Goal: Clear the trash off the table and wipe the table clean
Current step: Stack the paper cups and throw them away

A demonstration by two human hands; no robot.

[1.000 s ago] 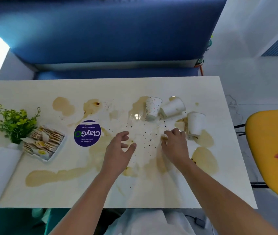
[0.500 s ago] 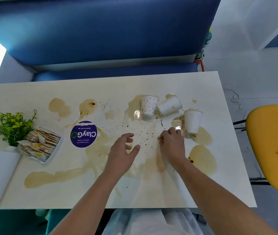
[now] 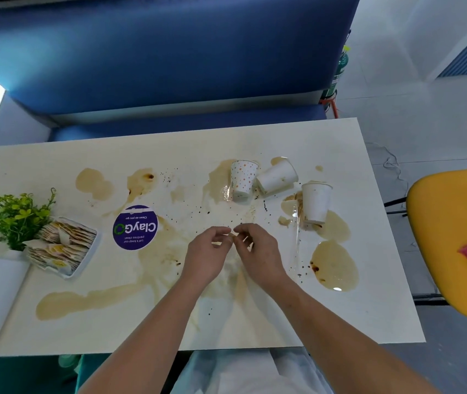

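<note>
L hand [image 3: 206,255] & R hand [image 3: 259,251] both pinching a tiny tan scrap [image 3: 230,236] w/ curled fingertips, hovering over mid table [image 3: 340,143], brown spills [image 3: 334,265] spreading all round, 3 paper cups [image 3: 276,177] sitting just beyond, far-right side.

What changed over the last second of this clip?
The right hand lifted off the table and the left hand moved right to meet it; together they now pinch a small pale scrap. The three paper cups, the brown spills and the ClayGo sticker stayed put.
</note>
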